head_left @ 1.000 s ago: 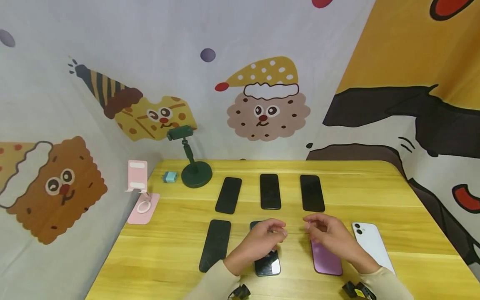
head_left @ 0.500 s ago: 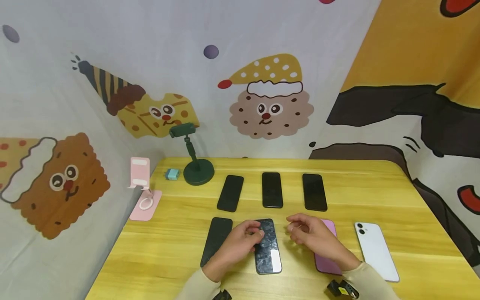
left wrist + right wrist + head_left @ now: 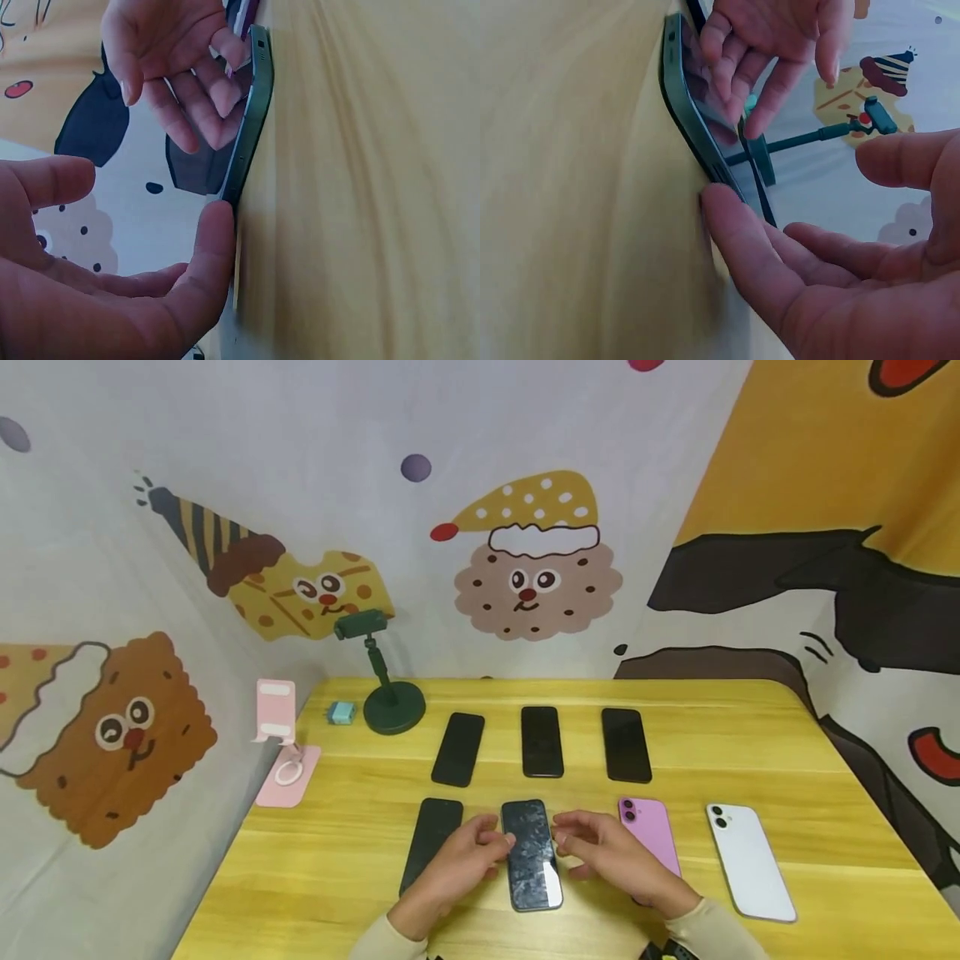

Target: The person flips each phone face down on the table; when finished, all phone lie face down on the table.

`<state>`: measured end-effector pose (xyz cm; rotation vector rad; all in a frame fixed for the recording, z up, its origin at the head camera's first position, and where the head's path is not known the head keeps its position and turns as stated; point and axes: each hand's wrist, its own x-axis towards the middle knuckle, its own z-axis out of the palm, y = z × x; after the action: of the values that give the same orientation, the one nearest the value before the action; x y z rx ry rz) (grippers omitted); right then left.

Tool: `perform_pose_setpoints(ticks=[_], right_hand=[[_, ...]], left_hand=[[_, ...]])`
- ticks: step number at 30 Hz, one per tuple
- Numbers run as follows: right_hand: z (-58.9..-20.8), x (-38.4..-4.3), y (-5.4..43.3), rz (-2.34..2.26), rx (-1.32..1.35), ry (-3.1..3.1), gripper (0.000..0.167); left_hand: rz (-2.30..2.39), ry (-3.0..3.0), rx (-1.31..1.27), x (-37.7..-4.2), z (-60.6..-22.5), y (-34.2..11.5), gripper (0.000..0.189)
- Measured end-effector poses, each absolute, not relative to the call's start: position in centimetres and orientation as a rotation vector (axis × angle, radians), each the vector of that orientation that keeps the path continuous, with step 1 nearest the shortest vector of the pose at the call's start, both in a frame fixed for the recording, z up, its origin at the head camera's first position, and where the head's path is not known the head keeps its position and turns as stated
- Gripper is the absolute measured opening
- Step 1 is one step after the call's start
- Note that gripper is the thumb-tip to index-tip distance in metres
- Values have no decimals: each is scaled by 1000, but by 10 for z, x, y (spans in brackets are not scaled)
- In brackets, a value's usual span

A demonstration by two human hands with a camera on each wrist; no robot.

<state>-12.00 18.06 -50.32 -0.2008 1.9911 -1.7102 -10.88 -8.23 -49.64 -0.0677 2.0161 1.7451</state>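
Observation:
A dark smartphone (image 3: pixel 531 864) with a glossy, smudged surface lies flat at the front middle of the table. My left hand (image 3: pixel 463 860) is at its left side, and my right hand (image 3: pixel 617 856) is at its right. In the left wrist view, a fingertip reaches the phone's green side edge (image 3: pixel 253 120), with the thumb held apart. The right wrist view has a finger of the other hand by the opposite edge (image 3: pixel 690 112), its thumb likewise away. Partly under my left forearm is a black phone (image 3: pixel 435 827); a pink phone (image 3: pixel 654 831) is partly covered by my right arm.
Three black phones, left (image 3: pixel 458 749), middle (image 3: pixel 542 742) and right (image 3: pixel 627 745), form a back row. A white phone (image 3: pixel 752 864) lies at right. Far left are a pink stand (image 3: pixel 276 710), a blue charger (image 3: pixel 342 713) and a green stand (image 3: pixel 393 707).
Both hands first shift left over the table, then lower to the sides of the middle front phone. The pink phone's camera end comes into view. The phones stay in place.

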Motion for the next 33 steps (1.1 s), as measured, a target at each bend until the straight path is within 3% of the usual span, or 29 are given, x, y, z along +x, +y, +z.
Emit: perform_pose_setpoints(ticks=[10, 19, 27, 33], right_hand=[[-504, -118, 173, -1866, -105, 1811, 71], [-513, -121, 172, -1883, -152, 1856, 59], [-519, -121, 171, -1893, -200, 1751, 68], [-518, -121, 175, -1895, -179, 1721, 61]], left_hand=[[1875, 1887, -95, -112, -495, -75, 79], [1846, 2040, 30, -113, -507, -73, 52], [1888, 1987, 84, -112, -510, -73, 56], [1963, 1885, 86, -112, -511, -75, 64]])
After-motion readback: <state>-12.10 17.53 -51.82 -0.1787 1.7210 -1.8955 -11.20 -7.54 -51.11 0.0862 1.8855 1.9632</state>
